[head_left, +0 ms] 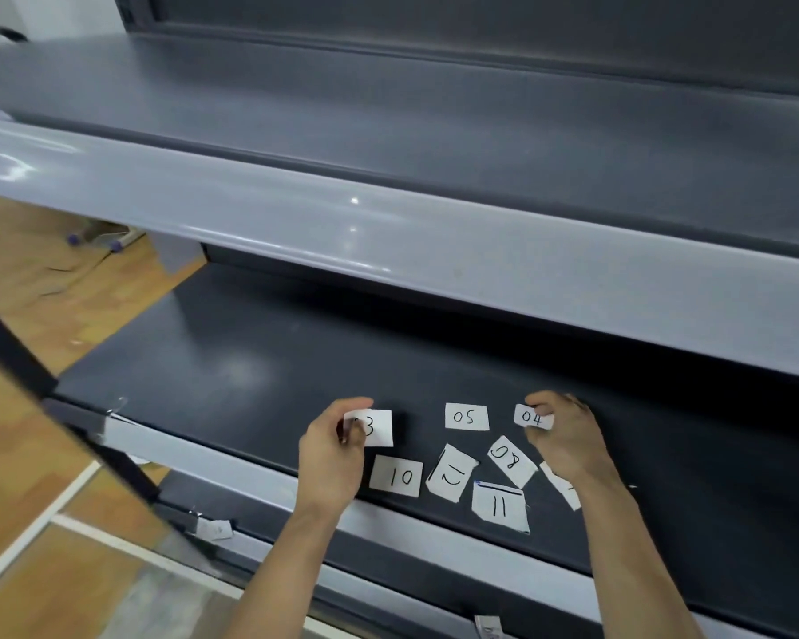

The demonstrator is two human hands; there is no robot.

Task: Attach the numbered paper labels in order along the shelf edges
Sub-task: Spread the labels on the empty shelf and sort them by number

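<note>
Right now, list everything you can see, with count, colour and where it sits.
Loose paper labels: six, white with handwritten black numbers, on the lower shelf: 05, 10, what looks like 12, 08, 11, and one half hidden under the right wrist.
Held paper labels: two, white: label ending in 3 and 04 label.
Small paper tags: at least two, white, on front edges lower down, unreadable.
Metal shelves: two in plain view, dark grey with light grey front edges: upper shelf and lower shelf.
Wooden floor: one, light brown, on the left.
Left hand: one, pinches the label ending in 3.
Right hand: one, pinches the 04 label.
</note>
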